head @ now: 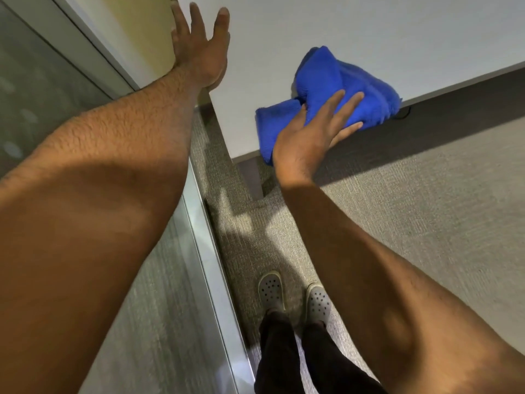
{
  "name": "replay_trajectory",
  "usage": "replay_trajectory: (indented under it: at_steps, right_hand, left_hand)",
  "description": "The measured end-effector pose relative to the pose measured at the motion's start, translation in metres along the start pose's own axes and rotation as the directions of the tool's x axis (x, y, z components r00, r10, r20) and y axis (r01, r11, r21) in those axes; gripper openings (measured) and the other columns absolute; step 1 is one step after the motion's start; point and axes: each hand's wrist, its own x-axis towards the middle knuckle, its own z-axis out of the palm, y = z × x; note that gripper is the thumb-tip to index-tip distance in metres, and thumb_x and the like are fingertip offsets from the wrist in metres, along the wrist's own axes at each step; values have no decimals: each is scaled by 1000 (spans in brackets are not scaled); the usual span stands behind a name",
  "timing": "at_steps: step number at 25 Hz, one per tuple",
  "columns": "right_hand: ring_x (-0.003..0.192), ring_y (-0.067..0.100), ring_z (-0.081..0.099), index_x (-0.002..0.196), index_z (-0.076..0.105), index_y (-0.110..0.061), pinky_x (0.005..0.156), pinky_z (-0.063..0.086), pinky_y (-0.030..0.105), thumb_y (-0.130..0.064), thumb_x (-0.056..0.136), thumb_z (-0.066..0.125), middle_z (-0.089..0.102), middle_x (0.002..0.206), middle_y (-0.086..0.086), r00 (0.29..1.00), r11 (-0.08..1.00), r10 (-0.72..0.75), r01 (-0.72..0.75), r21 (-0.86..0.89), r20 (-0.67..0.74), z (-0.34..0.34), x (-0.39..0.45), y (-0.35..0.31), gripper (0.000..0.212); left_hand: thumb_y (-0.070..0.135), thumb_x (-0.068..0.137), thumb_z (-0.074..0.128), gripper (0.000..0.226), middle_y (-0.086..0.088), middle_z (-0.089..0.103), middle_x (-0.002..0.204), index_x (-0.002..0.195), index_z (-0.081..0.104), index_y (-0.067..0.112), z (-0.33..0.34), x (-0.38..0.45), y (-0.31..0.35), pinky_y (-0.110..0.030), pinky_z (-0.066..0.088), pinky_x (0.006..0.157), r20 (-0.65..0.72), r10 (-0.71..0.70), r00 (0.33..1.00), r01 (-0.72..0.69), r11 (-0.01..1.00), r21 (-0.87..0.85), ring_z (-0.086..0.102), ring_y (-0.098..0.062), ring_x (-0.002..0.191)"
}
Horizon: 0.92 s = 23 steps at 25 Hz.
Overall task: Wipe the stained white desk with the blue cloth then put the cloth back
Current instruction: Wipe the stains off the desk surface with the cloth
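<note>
A crumpled blue cloth (338, 89) lies on the near corner of the white desk (355, 29), partly overhanging its front edge. My right hand (315, 132) rests flat on the cloth's near side with fingers extended, its thumb tucked under the cloth edge. My left hand (199, 49) lies open with fingers spread at the desk's left edge, holding nothing. No stains are visible on the part of the desk that shows.
A glass partition with a metal frame (199, 223) runs along the left. Grey carpet (426, 209) covers the floor, where my feet in grey clogs (292, 294) stand. A desk leg (252, 177) drops below the corner. A dark cable (404, 112) hangs under the desk edge.
</note>
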Motion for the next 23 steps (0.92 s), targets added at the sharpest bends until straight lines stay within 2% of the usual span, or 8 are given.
replay_trajectory:
  at_steps: [7,12,14,16,17,19,21,23]
  right_hand:
    - [144,43,-16,148,26,-2,119,-2,40,-11,91,54,4,161,15,990,998,-55,53,14,132,17,-68,-13,64]
    - [144,43,-15,146,34,-7,119,9,55,-13,89,42,11,161,12,935,971,-233,240,8,268,9,-88,2,58]
    - [146,43,-8,146,36,-12,118,13,57,-23,91,38,16,160,8,894,923,-304,362,-130,330,-4,-90,10,56]
    - [147,38,4,146,36,-23,117,15,53,-34,92,36,22,159,0,850,796,-354,493,-351,391,-19,-84,12,55]
    - [148,35,7,147,35,-27,117,13,53,-38,93,36,22,159,-2,808,715,-380,565,-411,450,-25,-78,11,55]
    - [148,33,3,148,26,-32,118,5,56,-43,94,38,16,161,-3,652,535,-401,737,-413,643,-34,-57,5,57]
    - [148,37,-2,149,16,-36,116,-1,61,-47,94,41,8,162,-2,503,390,-356,846,-364,788,-39,-38,-3,61]
    - [146,43,-4,147,17,-38,112,-2,68,-50,92,46,3,163,1,422,286,-311,896,-339,852,-38,-30,-12,63]
  left_hand:
    - [70,94,20,81,-5,-22,162,156,-2,23,-9,-5,4,-46,2,121,51,-39,998,37,999,40,-6,-29,151]
    - [76,85,8,85,-2,-28,160,155,-5,29,-20,-4,7,-52,0,120,180,-55,982,35,993,115,-12,-27,150]
    - [75,85,7,83,-1,-28,160,155,-4,31,-29,-2,5,-52,-1,120,242,-64,968,34,991,126,-15,-26,150]
    - [61,96,16,71,-5,-19,162,156,2,25,-38,0,4,-52,-1,118,265,-95,960,71,993,98,-15,-30,150]
    - [46,102,22,62,-11,-9,164,155,6,18,-42,4,1,-53,2,118,246,-93,965,78,995,69,-12,-35,149]
    - [20,106,24,52,-22,4,161,153,10,4,-50,7,2,-54,8,119,212,-19,977,-4,994,105,-6,-43,148]
    - [18,107,20,50,-23,4,161,153,10,2,-56,8,5,-48,6,121,203,4,979,-30,992,123,-2,-41,149]
    - [21,108,19,50,-21,4,162,154,11,5,-63,0,10,-46,6,121,149,-35,988,29,999,44,1,-38,149]
